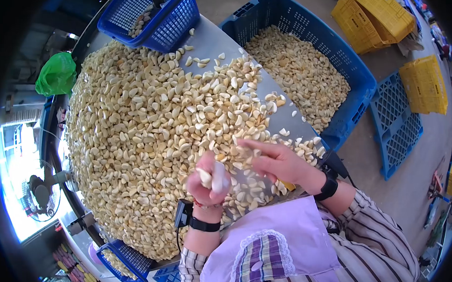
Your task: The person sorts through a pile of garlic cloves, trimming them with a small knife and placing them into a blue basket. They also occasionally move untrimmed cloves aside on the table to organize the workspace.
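Head view of a steel desk (209,38) carrying a broad heap of peeled garlic cloves (140,129), which fills the frame from centre toward 10 o'clock. The left hand (208,181), just below centre at 6 o'clock, has its grip curled together and clamped on a handful of cloves (213,178), held just above the near edge of the heap. The right hand (279,163), at 4 o'clock of centre and just beside the left, has its grip apart: the fingers (251,145) lie stretched out flat over loose cloves at the heap's edge and hold nothing. Each wrist wears a black band with a small device, left (203,224) and right (329,187). Below the hands, at 6 o'clock, lie a lilac apron (275,229) and a striped sleeve (377,245). A large blue crate (359,102) at 2 o'clock stands against the desk's edge and holds a further layer of cloves (303,72). A blue basket (173,27) at 12 o'clock rests on the far end of the desk, touching the heap. A small blue basket (135,266) at 7 o'clock holds some cloves. Also in view: green plastic bag (56,73) at 10 o'clock, fan (41,192) at 9 o'clock, yellow crates (377,13) at 1 o'clock, flat blue crate (397,126) on the floor at 3 o'clock.
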The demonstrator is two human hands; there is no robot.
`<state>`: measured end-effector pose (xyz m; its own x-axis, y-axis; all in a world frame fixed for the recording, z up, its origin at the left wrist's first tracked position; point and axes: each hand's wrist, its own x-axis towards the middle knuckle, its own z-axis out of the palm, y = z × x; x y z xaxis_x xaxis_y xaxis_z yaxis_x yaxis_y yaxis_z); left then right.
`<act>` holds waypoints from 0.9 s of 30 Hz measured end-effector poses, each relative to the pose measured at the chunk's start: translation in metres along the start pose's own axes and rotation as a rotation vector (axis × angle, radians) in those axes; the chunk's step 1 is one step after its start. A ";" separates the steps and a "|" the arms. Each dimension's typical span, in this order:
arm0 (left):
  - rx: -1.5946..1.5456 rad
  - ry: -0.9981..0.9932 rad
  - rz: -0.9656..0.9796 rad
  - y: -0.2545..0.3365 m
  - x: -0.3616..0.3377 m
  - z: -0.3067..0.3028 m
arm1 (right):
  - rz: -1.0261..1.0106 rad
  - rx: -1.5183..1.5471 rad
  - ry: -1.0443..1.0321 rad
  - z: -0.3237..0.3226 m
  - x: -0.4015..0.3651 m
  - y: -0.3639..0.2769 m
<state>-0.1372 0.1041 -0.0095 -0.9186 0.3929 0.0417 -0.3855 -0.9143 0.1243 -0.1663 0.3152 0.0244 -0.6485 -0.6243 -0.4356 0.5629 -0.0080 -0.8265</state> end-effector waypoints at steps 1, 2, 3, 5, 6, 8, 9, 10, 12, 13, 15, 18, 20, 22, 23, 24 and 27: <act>-0.013 -0.012 0.056 0.003 0.009 0.001 | 0.041 0.113 0.063 -0.002 0.001 0.004; -0.013 -0.012 0.055 0.009 0.017 -0.004 | -0.041 0.148 0.107 -0.003 0.003 0.011; 0.816 0.167 0.322 0.017 0.027 -0.012 | -0.040 0.148 0.107 -0.004 0.004 0.011; 1.645 0.344 0.584 0.034 0.052 -0.030 | -0.072 0.233 0.131 -0.006 0.005 0.010; 1.840 0.457 0.424 0.044 0.067 -0.041 | -0.074 0.231 0.130 -0.007 0.005 0.011; 2.024 0.570 0.257 0.049 0.075 -0.050 | -0.076 0.279 0.137 -0.007 0.006 0.012; 2.026 0.565 0.201 0.049 0.075 -0.053 | -0.080 0.276 0.135 -0.007 0.005 0.009; 2.031 0.558 0.145 0.050 0.076 -0.055 | -0.057 0.262 0.166 -0.007 0.003 0.006; 2.046 0.554 0.031 0.056 0.075 -0.056 | -0.039 0.254 0.183 -0.006 0.003 0.003; 2.053 0.555 -0.029 0.057 0.077 -0.045 | -0.049 0.257 0.220 -0.007 0.002 0.003; 1.472 0.655 -0.163 0.049 0.054 -0.030 | -0.050 0.267 0.251 -0.010 0.001 0.007; 0.204 0.082 -0.004 0.045 0.024 -0.026 | -0.100 0.257 0.249 -0.012 0.003 0.010; 0.169 0.143 0.079 0.045 0.014 -0.025 | -0.084 0.260 0.250 -0.010 0.004 0.009; 0.064 0.264 0.162 0.056 0.011 -0.027 | -0.059 0.265 0.258 -0.008 0.005 0.011; 0.067 0.266 0.172 0.070 0.013 -0.028 | -0.057 0.263 0.247 -0.008 0.006 0.012; 0.348 0.509 0.248 0.086 0.016 -0.030 | -0.050 0.256 0.245 -0.007 0.007 0.012; 1.405 0.890 0.534 0.133 0.041 -0.071 | -0.040 0.243 0.240 -0.005 0.010 0.012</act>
<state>-0.2325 -0.0079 -0.0613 -0.8574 -0.5069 -0.0892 -0.1313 0.0478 0.9902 -0.1683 0.3124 0.0082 -0.7583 -0.4186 -0.4997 0.6214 -0.2324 -0.7483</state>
